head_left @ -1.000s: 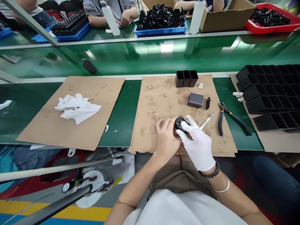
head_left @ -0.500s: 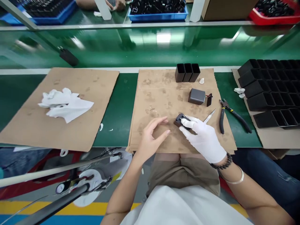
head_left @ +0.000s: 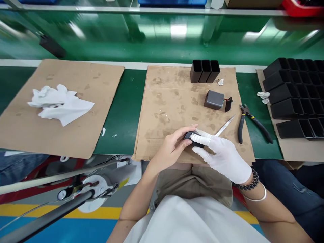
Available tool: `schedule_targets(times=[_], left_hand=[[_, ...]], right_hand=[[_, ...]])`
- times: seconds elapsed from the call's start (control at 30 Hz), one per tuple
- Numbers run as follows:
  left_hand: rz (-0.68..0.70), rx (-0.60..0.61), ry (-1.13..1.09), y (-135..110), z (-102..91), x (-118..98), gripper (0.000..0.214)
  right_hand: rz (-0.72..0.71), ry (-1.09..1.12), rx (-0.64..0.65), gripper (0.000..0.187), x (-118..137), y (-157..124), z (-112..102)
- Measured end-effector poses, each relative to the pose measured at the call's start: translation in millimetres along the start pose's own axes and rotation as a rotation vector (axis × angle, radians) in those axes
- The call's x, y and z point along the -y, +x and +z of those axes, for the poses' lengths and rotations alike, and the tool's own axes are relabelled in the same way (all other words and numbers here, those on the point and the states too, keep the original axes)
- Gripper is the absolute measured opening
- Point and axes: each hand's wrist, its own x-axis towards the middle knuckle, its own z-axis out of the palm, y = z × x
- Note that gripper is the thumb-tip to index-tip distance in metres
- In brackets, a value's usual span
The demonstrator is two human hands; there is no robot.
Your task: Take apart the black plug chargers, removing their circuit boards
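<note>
A small black plastic part (head_left: 190,137) is held between both hands over the near edge of the stained cardboard sheet (head_left: 172,101). My bare left hand (head_left: 169,150) wraps its fingers round the part's left side. From the right, my right hand (head_left: 222,157), in a white glove, grips the same part with thumb and fingers. Most of the part is hidden by the fingers. Just beyond the glove lie metal tweezers (head_left: 224,126).
A grey block with wires (head_left: 214,100) and three black open cases (head_left: 205,71) sit farther back on the cardboard. Pliers (head_left: 246,121) lie on the green bench to the right, before rows of black cases (head_left: 293,98). A crumpled white cloth (head_left: 59,104) rests on another cardboard at left.
My left hand, which had come off the black part half a second ago, has closed on it again. Both hands drew slightly nearer to me, and my view tilted down.
</note>
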Motion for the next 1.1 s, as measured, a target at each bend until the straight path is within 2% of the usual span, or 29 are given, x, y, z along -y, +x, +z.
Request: schedule_targets(times=[0.17, 0.27, 0.33, 0.4, 0.53, 0.57, 0.63, 0.73, 0.87, 0.97, 1.1], left_hand=[[0.019, 0.073, 0.256, 1.2, -8.8, -7.7, 0.038], [0.035, 0.082, 0.349, 2.4, -11.0, -8.2, 0.039], [0.042, 0.058, 0.315, 1.4, -12.5, -4.6, 0.037], [0.047, -0.03, 0.181, -0.4, -13.8, 0.9, 0.035], [0.01, -0.329, -0.094, -1.3, -14.3, 8.4, 0.031], [-0.003, -0.375, -0.121, -0.6, -14.0, 8.8, 0.03], [-0.025, -0.408, -0.14, 1.0, -12.9, 8.2, 0.029], [-0.054, -0.383, -0.103, 2.1, -11.4, 6.4, 0.027], [-0.087, -0.319, -0.005, -0.2, -10.7, 5.4, 0.026], [-0.033, -0.248, 0.034, -1.6, -10.7, 5.3, 0.03], [0.072, -0.129, 0.134, 0.5, -10.8, 3.8, 0.037]], right_hand=[[0.005, -0.061, 0.033, 0.014, 2.3, 10.7, 1.2], [0.044, -0.046, -0.021, 0.011, 3.3, 13.5, 4.2], [0.04, -0.037, -0.073, 0.01, 4.7, 12.8, 2.8], [0.011, -0.036, -0.147, 0.009, 7.3, 10.8, -1.6], [0.04, -0.128, -0.376, 0.023, 11.5, 6.9, -2.5], [0.065, -0.131, -0.388, 0.023, 10.6, 6.2, 1.5], [0.105, -0.077, -0.325, 0.015, 6.4, 5.0, 11.8], [0.165, 0.009, -0.178, 0.018, -0.8, 3.1, 19.3], [0.209, 0.109, -0.063, 0.03, -2.1, 1.2, 9.2], [0.164, 0.106, -0.108, 0.032, 0.1, -0.2, 8.2], [0.173, 0.062, -0.212, 0.038, 1.4, -5.3, 21.0]])
